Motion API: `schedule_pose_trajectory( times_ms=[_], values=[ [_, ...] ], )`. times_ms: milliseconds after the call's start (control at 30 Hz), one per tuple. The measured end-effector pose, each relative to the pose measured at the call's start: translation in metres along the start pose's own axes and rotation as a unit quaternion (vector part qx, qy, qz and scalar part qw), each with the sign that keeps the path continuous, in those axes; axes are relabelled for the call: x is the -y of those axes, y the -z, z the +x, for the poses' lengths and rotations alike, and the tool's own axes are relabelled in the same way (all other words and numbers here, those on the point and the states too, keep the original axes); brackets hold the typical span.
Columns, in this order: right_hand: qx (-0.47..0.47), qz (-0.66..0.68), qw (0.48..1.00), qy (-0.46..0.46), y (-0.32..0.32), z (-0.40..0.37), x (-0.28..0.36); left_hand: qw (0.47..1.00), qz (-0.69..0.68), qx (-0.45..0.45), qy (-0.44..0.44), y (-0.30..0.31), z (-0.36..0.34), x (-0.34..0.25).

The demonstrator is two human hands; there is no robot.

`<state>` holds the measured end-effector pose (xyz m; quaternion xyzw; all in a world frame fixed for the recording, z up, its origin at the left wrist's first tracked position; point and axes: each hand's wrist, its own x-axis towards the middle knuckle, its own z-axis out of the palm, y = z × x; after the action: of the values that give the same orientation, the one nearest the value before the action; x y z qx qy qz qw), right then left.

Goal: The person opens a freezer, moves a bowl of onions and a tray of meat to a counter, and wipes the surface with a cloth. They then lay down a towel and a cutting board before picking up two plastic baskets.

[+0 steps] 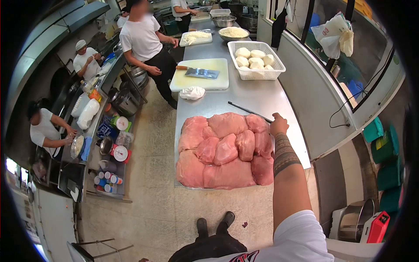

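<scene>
R hand (279,125) at blk rod (249,112); smooth meat (225,149).

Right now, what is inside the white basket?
Pale, rounded pieces are heaped inside the white basket. The upper ones hide its bottom and whatever lies beneath them.

Right hand (279,124) at the end of a dark rod (249,112), large pink raw meat pieces (225,149) beside it on a metal counter (286,105), cleaver (201,73) on a cutting board (179,81) beyond.
</scene>
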<state>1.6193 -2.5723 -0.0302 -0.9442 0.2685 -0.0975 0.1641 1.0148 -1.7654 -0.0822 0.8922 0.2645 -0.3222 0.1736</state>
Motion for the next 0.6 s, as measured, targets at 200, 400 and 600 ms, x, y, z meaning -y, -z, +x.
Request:
schedule_pose_trajectory(
  times_ms=[200,400,600],
  values=[
    [-0.105,0.168,0.976,0.092,0.025,-0.072,-0.027,0.998,-0.032,0.006,-0.05,0.003,0.048,-0.058],
    [-0.097,0.193,0.975,0.042,0.052,-0.286,-0.11,0.962,0.083,0.044,-0.255,-0.006,0.144,-0.156],
    [0.001,0.267,0.956,-0.123,0.039,-0.526,-0.148,0.778,0.166,0.147,-0.588,0.035,0.078,-0.444]
  ],
)
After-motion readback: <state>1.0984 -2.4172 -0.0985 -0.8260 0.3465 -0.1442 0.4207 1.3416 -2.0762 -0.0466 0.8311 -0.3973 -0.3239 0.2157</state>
